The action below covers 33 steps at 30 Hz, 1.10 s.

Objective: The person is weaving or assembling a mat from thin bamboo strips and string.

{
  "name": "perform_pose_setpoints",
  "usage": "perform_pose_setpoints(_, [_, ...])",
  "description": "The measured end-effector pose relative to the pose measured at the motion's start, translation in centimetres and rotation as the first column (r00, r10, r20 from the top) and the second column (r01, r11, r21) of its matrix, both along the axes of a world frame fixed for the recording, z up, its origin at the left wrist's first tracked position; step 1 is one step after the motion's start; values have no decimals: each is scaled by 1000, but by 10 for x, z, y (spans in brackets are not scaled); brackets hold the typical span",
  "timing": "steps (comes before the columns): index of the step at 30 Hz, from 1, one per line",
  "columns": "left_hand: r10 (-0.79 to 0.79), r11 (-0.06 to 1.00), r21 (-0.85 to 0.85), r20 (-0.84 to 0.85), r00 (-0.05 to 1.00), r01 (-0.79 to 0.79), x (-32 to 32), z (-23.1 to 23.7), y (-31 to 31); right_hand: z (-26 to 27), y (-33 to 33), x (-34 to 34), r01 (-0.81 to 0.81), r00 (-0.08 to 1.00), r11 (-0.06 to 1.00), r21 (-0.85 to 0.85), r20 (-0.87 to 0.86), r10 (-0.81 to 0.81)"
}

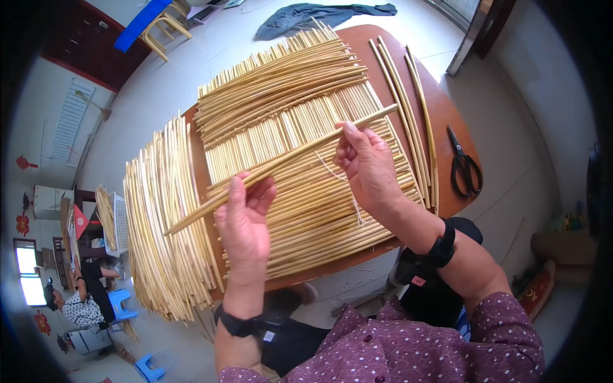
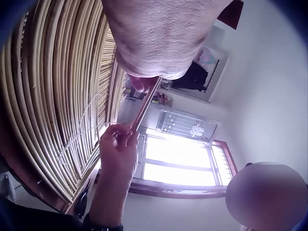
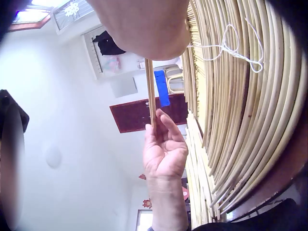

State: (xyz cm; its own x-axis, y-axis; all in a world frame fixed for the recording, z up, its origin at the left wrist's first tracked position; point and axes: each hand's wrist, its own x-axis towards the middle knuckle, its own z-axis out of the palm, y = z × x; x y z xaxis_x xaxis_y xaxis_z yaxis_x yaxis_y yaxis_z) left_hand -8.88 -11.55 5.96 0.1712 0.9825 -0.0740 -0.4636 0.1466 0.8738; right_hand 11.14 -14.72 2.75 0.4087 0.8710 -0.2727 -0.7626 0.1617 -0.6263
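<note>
Long straw-coloured stalks [image 1: 300,150], lying close together, slant across both hands above the mat. My right hand [image 1: 371,167] pinches them between thumb and fingers near their upper right end. Toward the lower left end, my left hand [image 1: 246,223] holds them between its thumb and bent fingers. Under the hands lies a mat of side-by-side stalks [image 1: 319,220] on a brown table. A loose white string [image 1: 359,214] trails over it below the right hand, and shows as a loop of string [image 3: 226,48] in the right wrist view.
A heap of stalks [image 1: 163,217] overhangs the table's left side; another pile [image 1: 281,83] lies across the mat's far part. Several loose stalks [image 1: 418,115] and black scissors [image 1: 464,167] are at the right. Another person [image 1: 83,306] sits far left, near blue stools.
</note>
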Motion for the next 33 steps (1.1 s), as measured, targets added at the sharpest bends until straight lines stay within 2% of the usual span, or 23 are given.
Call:
perform_pose_setpoints(3, [106,983,-144,-41,994,-110,-20,-6,6,1,4,4,96,995,995,-7,-14,-96])
perform_pose_setpoints(6, [126,975,-175,-70,990,-137,-27,-8,8,4,7,5,158,987,986,-44,33,-157])
perform_pose_setpoints(8, [118,974,-187,-53,992,-126,-27,-9,8,5,7,3,143,986,986,-89,99,-134])
perform_pose_setpoints(9, [122,975,-183,-44,992,-128,-27,-9,8,1,6,8,76,994,997,-34,84,-73])
perform_pose_setpoints(10, [126,975,-179,-36,991,-130,-26,-9,8,-3,6,8,80,993,996,-35,87,-76])
perform_pose_setpoints(12, [109,978,-179,-23,994,-112,-25,-7,8,-4,6,8,55,992,995,-88,120,-45])
perform_pose_setpoints(18, [114,983,-134,-77,990,-124,-25,-7,7,-13,7,11,27,997,998,-51,77,-23])
perform_pose_setpoints(22, [96,978,-175,-98,991,-112,-28,-10,12,-6,7,8,49,994,994,-101,99,-39])
perform_pose_setpoints(33, [53,972,-224,-84,995,-71,-25,-13,13,-8,5,14,-5,995,997,-72,99,12])
